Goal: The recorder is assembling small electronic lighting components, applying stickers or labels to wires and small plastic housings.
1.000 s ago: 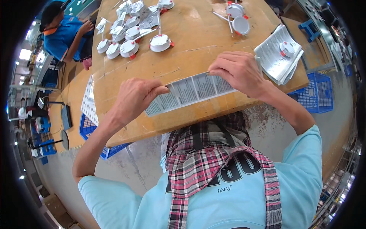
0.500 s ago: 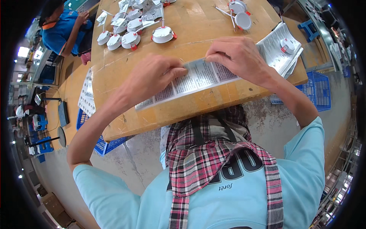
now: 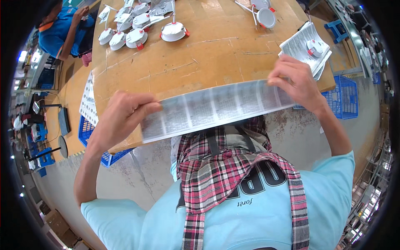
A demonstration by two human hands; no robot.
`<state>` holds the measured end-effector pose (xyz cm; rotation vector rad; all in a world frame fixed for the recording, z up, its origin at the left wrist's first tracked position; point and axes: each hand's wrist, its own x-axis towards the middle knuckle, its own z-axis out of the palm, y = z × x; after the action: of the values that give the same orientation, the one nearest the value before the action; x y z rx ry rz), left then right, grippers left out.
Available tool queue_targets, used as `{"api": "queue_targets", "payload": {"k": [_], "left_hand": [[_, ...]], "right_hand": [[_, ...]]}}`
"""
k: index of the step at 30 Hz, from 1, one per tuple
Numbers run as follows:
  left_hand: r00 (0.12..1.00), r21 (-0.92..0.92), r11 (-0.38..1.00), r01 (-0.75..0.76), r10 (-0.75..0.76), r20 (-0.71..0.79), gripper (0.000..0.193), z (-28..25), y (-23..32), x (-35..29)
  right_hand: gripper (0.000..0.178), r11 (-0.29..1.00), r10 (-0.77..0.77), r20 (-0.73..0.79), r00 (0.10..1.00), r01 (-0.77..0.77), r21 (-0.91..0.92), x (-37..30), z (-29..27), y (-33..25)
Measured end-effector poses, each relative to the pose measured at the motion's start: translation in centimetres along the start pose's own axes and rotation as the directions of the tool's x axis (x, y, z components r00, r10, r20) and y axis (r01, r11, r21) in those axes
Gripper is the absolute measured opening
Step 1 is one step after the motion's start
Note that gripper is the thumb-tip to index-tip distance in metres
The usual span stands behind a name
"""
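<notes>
The left hand (image 3: 120,118) and right hand (image 3: 297,81) pinch a long, silvery-grey panelled strip (image 3: 200,110) near opposite ends, opened out; its panels look undivided so far.

Shirt (image 3: 166,221) bears black lettering (image 3: 255,185); strip (image 3: 223,106) bears blurred print.

Shirt (image 3: 121,218): light blue, short-sleeved, bears black lettering (image 3: 264,177). Apron (image 3: 216,179): pink, black and white plaid, matching shoulder straps (image 3: 298,212).
</notes>
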<state>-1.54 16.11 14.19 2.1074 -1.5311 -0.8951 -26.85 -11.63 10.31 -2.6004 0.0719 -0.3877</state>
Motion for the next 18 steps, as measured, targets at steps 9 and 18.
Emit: {"api": "queue_targets", "payload": {"k": [9, 18], "left_hand": [[0.945, -0.015, 0.994, 0.111, -0.110, -0.306, 0.012, -1.2, -4.4, -4.2], [0.513, 0.737, 0.533, -0.415, 0.806, -0.295, 0.022, -1.4, -1.3, 4.2]], "right_hand": [[0.008, 0.996, 0.080, -0.069, 0.994, -0.083, -0.042, -3.9, -2.0, 1.9], [0.070, 0.428, 0.301, 0.384, 0.873, -0.484, 0.763, 2.8, 3.1, 5.3]]}}
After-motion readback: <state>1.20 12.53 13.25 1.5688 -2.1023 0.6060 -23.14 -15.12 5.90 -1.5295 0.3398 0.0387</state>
